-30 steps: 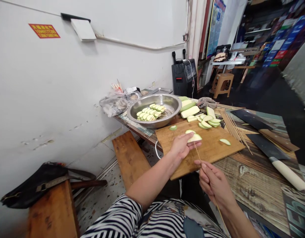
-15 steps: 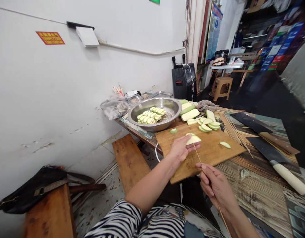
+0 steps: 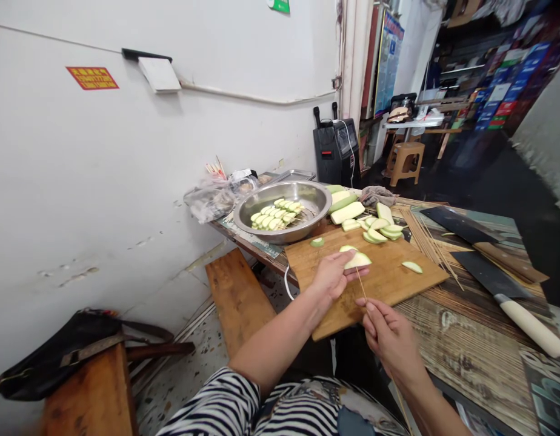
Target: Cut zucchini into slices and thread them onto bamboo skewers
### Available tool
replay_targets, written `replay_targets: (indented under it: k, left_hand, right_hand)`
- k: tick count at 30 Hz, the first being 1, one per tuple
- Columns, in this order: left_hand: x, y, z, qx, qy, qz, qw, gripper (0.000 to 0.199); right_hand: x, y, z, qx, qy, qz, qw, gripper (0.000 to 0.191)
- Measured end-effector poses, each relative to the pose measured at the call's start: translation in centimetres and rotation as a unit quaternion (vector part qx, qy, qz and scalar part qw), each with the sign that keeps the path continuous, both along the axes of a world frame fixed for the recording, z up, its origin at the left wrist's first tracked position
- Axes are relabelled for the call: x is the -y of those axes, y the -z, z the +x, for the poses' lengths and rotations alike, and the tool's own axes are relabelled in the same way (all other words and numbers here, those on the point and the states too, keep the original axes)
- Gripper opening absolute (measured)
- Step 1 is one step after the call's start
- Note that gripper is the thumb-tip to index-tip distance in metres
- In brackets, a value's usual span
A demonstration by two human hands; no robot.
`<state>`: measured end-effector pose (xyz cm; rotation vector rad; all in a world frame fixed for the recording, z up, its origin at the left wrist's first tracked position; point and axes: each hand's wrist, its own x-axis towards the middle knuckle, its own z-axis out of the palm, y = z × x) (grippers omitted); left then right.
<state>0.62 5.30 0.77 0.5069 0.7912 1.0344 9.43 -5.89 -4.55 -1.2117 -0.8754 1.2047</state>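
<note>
My left hand [image 3: 333,274] is closed on pale green-edged zucchini slices [image 3: 358,260], held above the wooden cutting board [image 3: 389,287]. Between the thumb and fingers of my right hand [image 3: 389,327] is a thin wooden skewer [image 3: 361,283], its upper end meeting the lower edge of the held slices. How deep the tip sits inside them is hidden. Loose cut slices [image 3: 380,230] lie at the board's far edge, and single pieces rest on its left and right. A steel basin [image 3: 314,227] behind the board holds several skewered slices [image 3: 277,214].
Bare skewers [image 3: 428,239] lie right of the board, beside two cleavers, one with a dark blade [image 3: 457,224] and one with a pale handle [image 3: 534,327]. Larger zucchini pieces [image 3: 346,212] and a grey cloth [image 3: 377,195] sit behind. A wooden bench [image 3: 239,297] stands at the left.
My right hand has moved slightly up and left, bringing the skewer closer along the slices. The held slices have tilted slightly; my left hand keeps its grip.
</note>
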Motion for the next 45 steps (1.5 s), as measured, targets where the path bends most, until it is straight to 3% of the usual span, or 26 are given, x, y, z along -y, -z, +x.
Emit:
replay_targets:
  k: [3,9,13,18,25,35,45]
  left_hand:
    - [-0.2,0.0,-0.2,0.011,-0.009,-0.023,1.0,0.009]
    - [0.2,-0.5,-1.0,-0.006,0.021,0.049,0.999,0.011]
    - [0.3,-0.4,-1.3,-0.032,0.021,0.043,0.998,0.009]
    - [0.2,0.3,-1.3,-0.034,-0.018,0.028,0.999,0.004]
    - [0.5,-0.3,-1.5,-0.012,0.001,0.002,1.0,0.012]
    - [0.6,-0.1,-1.0,0.01,0.001,-0.021,1.0,0.013]
    - [1.1,-0.2,-0.8,0.008,0.002,-0.007,1.0,0.013]
  right_hand:
    - [-0.3,0.1,-0.1,-0.006,-0.011,0.001,1.0,0.048]
    - [-0.1,-0.9,0.1,0.032,-0.023,0.005,0.999,0.05]
    - [0.5,-1.4,0.4,0.099,-0.024,0.017,0.995,0.047]
    - [1.1,-1.0,1.0,0.237,0.029,0.07,0.968,0.031]
    - [1.1,-0.2,1.4,0.332,0.034,0.123,0.935,0.031]
    - [1.0,0.0,1.2,0.339,0.056,0.145,0.928,0.029]
    - [1.1,-0.1,1.1,0.234,0.048,0.081,0.968,0.03]
